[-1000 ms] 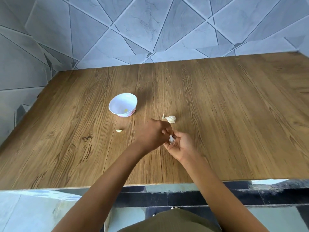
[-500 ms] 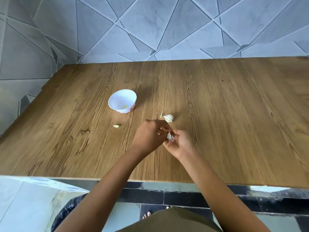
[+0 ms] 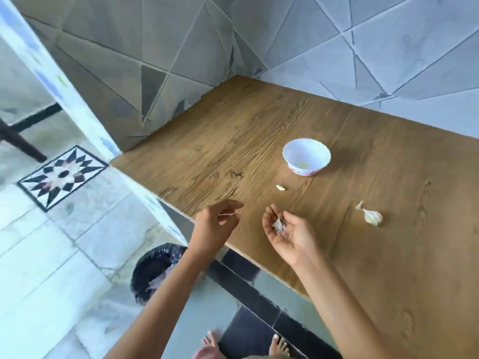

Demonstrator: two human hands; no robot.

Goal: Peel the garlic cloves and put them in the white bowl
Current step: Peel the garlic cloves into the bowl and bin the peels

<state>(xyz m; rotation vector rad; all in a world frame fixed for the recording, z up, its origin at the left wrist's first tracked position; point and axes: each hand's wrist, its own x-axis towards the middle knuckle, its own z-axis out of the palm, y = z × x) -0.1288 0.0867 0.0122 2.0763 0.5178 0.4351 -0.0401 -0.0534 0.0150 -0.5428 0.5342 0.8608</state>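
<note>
Clove in hand: a partly skinned garlic clove [image 3: 278, 225] lay in the upturned right hand [image 3: 287, 233], papery skin flaring around it, above the near edge of the table [image 3: 233, 141] and well short of the bowl
Right hand: palm up, fingers loosely bent and not closed, cradling the clove rather than gripping it; probably held flat like a tray so that clove and loose skin stayed put
Left hand: the left hand [image 3: 219, 225] was off to the left at the table's edge, thumb and fingers pinched on a thin pale strip of skin [image 3: 225, 215]
Likely reason: the strip seemed headed for the bin, away from the clean clove
Bin: a black-lined bin [image 3: 155, 268] stood on the floor below the table's edge, partly hidden by the left forearm
Loose clove: a small pale clove [image 3: 280, 187] lay on the table between the hands and the bowl, touching neither; it looked peeled but was not in the bowl
White bowl: the white bowl [image 3: 307, 155] stood upright farther in on the table; a yellowish speck inside was too small to identify
Garlic bulb: the rest of the garlic bulb [image 3: 372, 216] lay to the right, near the right hand, with a skin scrap [image 3: 359, 205] just beside it
In the way: nothing stood between the right hand and the bowl except the loose clove, slightly left of that line
Surroundings: grey tiled wall [image 3: 337, 47] behind the table; bare feet on the floor below
</note>
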